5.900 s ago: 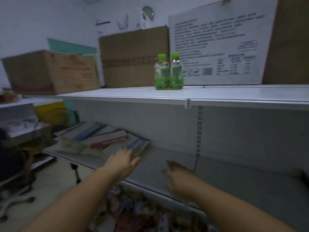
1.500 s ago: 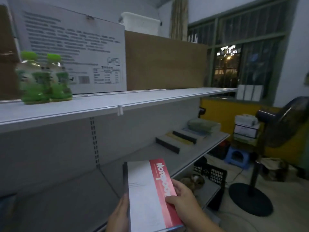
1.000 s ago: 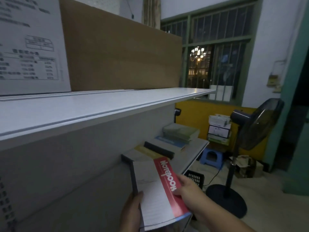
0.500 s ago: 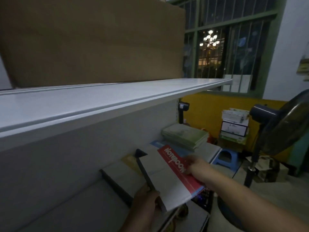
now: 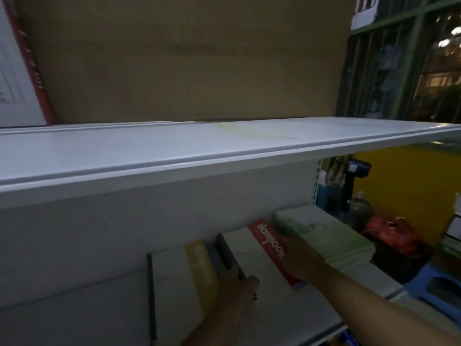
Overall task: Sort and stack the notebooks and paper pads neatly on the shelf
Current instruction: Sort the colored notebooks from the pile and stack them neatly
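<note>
Since only the head view shows this moment, everything comes from that dim, slightly blurred picture. On the grey metal lower shelf (image 5: 311, 313) lies the white notebook with a red "Notebook" band (image 5: 252, 258). It sits between a white notebook with a yellow band (image 5: 174, 283) on its left and a stack of pale green paper pads (image 5: 324, 238) on its right. Its long axis runs from the shelf's front lip back toward the rear panel, slanting a little rightward, with the dark spine on the left side.

The left hand (image 5: 237, 285) is at the near end of that spine, its grip closed with the thumb lying over the white cover. The right hand (image 5: 299, 260) rests on the red band along the right edge, just beside the green stack. Whether its fingers curl under that edge or only press flat cannot be told.

Both hands sit at the near half, so the notebook stretches away from each grip toward the back. Squaring it up probably means pushing along that axis, with the left hand steering the spine clear of the yellow-banded neighbour.
</note>
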Demonstrator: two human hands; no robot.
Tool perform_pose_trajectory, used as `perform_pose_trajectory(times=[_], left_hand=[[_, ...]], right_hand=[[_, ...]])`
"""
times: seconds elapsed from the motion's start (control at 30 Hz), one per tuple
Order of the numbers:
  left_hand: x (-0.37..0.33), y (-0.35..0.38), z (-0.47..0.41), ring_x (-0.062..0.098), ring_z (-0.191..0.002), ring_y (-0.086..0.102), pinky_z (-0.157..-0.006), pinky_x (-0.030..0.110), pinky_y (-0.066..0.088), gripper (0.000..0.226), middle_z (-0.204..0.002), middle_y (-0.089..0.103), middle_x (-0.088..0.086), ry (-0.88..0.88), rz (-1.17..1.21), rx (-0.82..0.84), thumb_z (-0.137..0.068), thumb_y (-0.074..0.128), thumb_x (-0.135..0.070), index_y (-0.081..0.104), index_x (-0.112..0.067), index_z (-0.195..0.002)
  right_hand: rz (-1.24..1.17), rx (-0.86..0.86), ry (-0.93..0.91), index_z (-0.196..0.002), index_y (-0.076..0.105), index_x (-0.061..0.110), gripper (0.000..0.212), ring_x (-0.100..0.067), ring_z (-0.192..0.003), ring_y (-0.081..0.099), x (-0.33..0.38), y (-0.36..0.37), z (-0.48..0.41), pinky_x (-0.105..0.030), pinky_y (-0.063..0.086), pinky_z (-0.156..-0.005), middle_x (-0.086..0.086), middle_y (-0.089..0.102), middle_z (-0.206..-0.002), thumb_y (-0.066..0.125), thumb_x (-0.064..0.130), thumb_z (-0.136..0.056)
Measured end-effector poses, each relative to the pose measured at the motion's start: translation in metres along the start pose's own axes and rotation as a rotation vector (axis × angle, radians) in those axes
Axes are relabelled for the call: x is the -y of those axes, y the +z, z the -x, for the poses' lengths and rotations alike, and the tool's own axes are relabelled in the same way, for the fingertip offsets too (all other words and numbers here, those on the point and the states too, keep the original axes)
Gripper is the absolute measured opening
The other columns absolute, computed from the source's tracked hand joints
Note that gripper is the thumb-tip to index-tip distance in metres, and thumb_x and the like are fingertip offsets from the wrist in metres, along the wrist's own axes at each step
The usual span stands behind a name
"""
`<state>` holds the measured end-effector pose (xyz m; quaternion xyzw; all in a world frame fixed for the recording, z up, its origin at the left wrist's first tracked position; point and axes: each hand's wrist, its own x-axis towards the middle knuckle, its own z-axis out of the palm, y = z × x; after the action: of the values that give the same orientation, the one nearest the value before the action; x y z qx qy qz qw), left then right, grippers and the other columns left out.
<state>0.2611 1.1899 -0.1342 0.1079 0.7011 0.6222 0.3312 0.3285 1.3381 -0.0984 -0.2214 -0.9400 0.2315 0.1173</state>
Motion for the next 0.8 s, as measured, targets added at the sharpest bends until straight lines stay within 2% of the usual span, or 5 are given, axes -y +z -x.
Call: perform_pose_trajectory(times=[0.17,0.3,0.47,0.63,0.8], left_hand=[[-0.001,0.015,-0.011,0.011,-0.071,0.054,-0.054,0.019,0.046,0.064,-0.132,0.048,0.005,0.071,-0.078,-0.078,-0.091,0.049,-0.011,0.024,-0.020,-0.150],[0.015,0.021,-0.024,0.020,-0.115,0.055,-0.080,0.031,0.055,0.077,-0.153,0.028,-0.001,0.099,-0.233,-0.193,-0.085,0.046,-0.006,0.012,-0.027,-0.152],[0.027,0.033,-0.021,0.019,-0.144,0.018,-0.111,0.036,0.032,0.082,-0.157,0.006,-0.007,0.210,-0.226,-0.255,-0.085,0.044,0.001,0.000,-0.019,-0.151],[0.030,0.037,-0.022,0.016,-0.145,0.013,-0.116,0.028,0.023,0.076,-0.158,0.006,-0.002,0.174,-0.166,-0.291,-0.090,0.040,0.009,0.000,-0.015,-0.150],[0.025,0.032,-0.024,0.033,-0.138,0.031,-0.103,0.037,0.042,0.077,-0.157,0.018,0.003,0.094,-0.193,-0.262,-0.089,0.040,0.004,0.005,-0.027,-0.151]], right_hand=[[0.057,0.074,0.128,-0.127,0.049,0.014,0.032,-0.017,-0.105,0.058,-0.017,0.023,-0.019,-0.016,0.046,-0.087,-0.005,0.058,-0.116,0.044,0.025,-0.098],[0.251,0.061,0.158,-0.138,0.041,0.016,0.045,-0.025,-0.123,0.047,-0.022,0.046,-0.020,-0.034,0.041,-0.103,-0.009,0.046,-0.137,0.043,0.024,-0.093],[0.136,-0.016,0.152,-0.142,0.037,0.018,0.049,-0.021,-0.119,0.052,-0.026,0.054,-0.018,-0.031,0.045,-0.099,-0.006,0.044,-0.139,0.041,0.024,-0.094],[0.141,-0.063,0.150,-0.143,0.034,0.021,0.050,-0.023,-0.121,0.049,-0.026,0.055,-0.016,-0.034,0.045,-0.099,-0.005,0.040,-0.143,0.041,0.027,-0.094],[0.158,-0.080,0.101,-0.133,0.047,0.015,0.041,-0.027,-0.110,0.055,-0.026,0.056,-0.017,-0.033,0.047,-0.090,-0.009,0.048,-0.133,0.039,0.028,-0.095]])
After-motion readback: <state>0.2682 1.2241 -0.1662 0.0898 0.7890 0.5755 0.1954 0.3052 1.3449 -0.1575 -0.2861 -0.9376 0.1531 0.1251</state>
